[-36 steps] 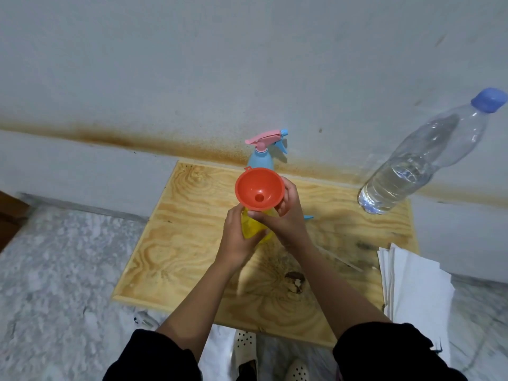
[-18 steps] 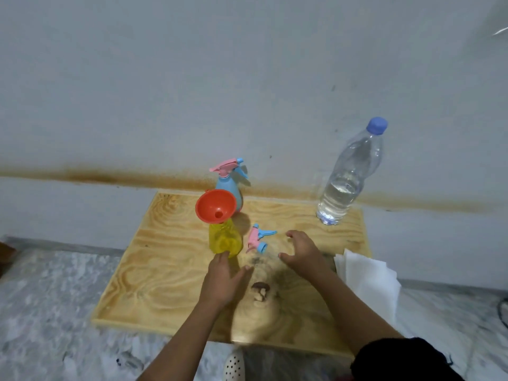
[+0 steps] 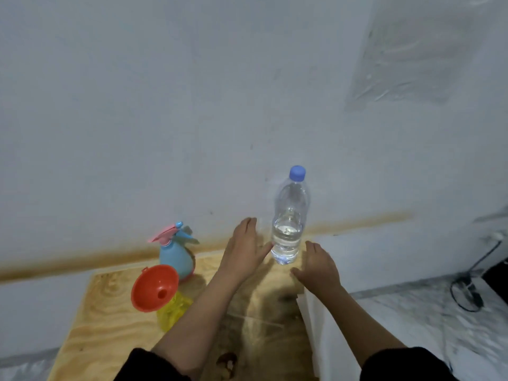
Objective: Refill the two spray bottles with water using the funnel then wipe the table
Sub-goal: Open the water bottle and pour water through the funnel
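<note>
Over plywood table (image 3: 110,312), flanks water bottle (image 3: 288,224) with left hand (image 3: 244,251) and right hand (image 3: 319,265), both released; left thumb perhaps touching.

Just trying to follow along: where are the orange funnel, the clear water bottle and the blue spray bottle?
orange funnel (image 3: 149,284), head view, inside of its cone.
clear water bottle (image 3: 288,218), head view, middle of its body.
blue spray bottle (image 3: 174,258), head view, its rounded body.

orange funnel (image 3: 154,287), yellow bottle (image 3: 173,312), blue cap (image 3: 297,172)
</note>
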Motion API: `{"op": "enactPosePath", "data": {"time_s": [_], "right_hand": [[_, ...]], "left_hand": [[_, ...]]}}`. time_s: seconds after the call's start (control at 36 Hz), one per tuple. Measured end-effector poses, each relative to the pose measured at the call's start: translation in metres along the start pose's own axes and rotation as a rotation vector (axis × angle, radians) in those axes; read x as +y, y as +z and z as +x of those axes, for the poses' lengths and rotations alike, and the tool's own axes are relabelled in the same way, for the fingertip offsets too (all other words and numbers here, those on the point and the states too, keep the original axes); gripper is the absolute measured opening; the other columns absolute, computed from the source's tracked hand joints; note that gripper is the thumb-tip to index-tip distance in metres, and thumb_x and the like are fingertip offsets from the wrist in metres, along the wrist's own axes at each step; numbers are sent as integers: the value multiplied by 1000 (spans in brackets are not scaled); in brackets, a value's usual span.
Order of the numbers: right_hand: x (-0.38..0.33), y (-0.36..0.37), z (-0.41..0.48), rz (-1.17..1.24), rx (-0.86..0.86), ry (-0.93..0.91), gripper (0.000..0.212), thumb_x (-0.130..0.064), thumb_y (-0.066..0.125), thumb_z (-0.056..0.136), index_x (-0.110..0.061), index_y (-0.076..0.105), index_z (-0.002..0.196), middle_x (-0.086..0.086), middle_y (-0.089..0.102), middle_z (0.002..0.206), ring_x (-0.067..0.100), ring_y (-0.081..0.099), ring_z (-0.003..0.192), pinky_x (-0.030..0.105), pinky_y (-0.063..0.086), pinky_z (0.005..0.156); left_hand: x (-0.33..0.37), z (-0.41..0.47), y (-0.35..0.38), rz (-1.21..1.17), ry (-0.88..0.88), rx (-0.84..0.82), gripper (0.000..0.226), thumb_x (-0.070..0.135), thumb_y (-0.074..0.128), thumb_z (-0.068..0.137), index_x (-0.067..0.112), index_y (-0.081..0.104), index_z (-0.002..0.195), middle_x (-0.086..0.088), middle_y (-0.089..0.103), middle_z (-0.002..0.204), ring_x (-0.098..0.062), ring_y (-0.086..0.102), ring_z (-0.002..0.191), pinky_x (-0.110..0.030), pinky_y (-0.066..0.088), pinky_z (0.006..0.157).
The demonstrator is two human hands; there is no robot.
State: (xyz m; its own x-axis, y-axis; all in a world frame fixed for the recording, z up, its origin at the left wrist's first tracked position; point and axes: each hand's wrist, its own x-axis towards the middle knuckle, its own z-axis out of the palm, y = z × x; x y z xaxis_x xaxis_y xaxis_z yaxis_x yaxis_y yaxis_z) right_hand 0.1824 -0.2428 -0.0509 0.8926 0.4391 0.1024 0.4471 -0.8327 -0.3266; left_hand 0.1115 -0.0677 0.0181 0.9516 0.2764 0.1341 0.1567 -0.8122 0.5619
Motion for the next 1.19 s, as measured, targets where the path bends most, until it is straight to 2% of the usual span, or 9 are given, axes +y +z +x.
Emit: {"op": "enactPosePath", "data": {"time_s": [0.06,0.14,0.19,0.36,0.47,0.86,1.0,1.11,1.19], "right_hand": [[2,2,13,13,98,-20,59,-35,81,49,1,61,92,13,62,78,32,63,65,34,53,57],[-2,1,32,12,222,-53,57,-42,79,49,-4,57,86,7,58,68,24,59,56,27,49,49],[-5,1,43,50,225,-45,61,-53,68,61,-3,58,95,8,61,72,22,62,60,27,52,53],[-13,18,70,399,109,147,95,-59,78,58,-11,39,130,7,57,110,21,60,101,34,55,83],[-16,26,77,623,169,195,106,-75,66,56,-17,34,138,-4,53,123,4,51,111,11,42,91],[-32,16,59,609,264,319,94,-51,83,58,-19,37,133,4,62,120,21,61,106,23,43,83],[-37,6,33,571,257,272,78,-44,84,61,-21,44,124,-5,63,104,12,62,94,19,44,79],[-43,-5,8,517,315,158,67,-29,86,62,-15,47,115,6,67,91,21,67,80,23,52,70],[-44,-18,-14,621,225,208,69,-29,86,62,-26,47,118,-8,61,100,11,61,91,19,46,74]], "left_hand": [[15,27,-7,-22,73,19,76,46,54,90,7,21,146,-8,23,154,-20,21,141,-32,24,111],[35,60,-15,-58,185,42,78,46,53,91,6,18,147,-9,21,154,-21,21,142,-32,22,112],[44,76,-15,-88,238,53,76,46,53,92,9,17,148,-7,21,155,-19,21,141,-29,22,112],[51,98,-2,-227,309,24,62,41,52,92,13,29,143,-1,38,144,-14,36,131,-34,35,107],[48,102,6,-312,322,45,60,38,51,90,9,36,140,-6,45,138,-17,41,126,-31,34,107],[42,89,4,-346,425,60,63,32,59,91,-5,37,137,-17,50,133,-24,46,124,-38,38,104],[48,68,-5,-391,368,-14,64,39,54,92,8,32,143,-5,42,143,-16,37,131,-39,33,109],[59,42,-17,-441,317,-21,63,38,57,92,18,30,145,3,39,144,-11,34,132,-32,32,109],[69,13,-28,-433,328,49,63,38,58,91,16,32,144,3,42,140,-9,37,130,-26,32,107]]}}
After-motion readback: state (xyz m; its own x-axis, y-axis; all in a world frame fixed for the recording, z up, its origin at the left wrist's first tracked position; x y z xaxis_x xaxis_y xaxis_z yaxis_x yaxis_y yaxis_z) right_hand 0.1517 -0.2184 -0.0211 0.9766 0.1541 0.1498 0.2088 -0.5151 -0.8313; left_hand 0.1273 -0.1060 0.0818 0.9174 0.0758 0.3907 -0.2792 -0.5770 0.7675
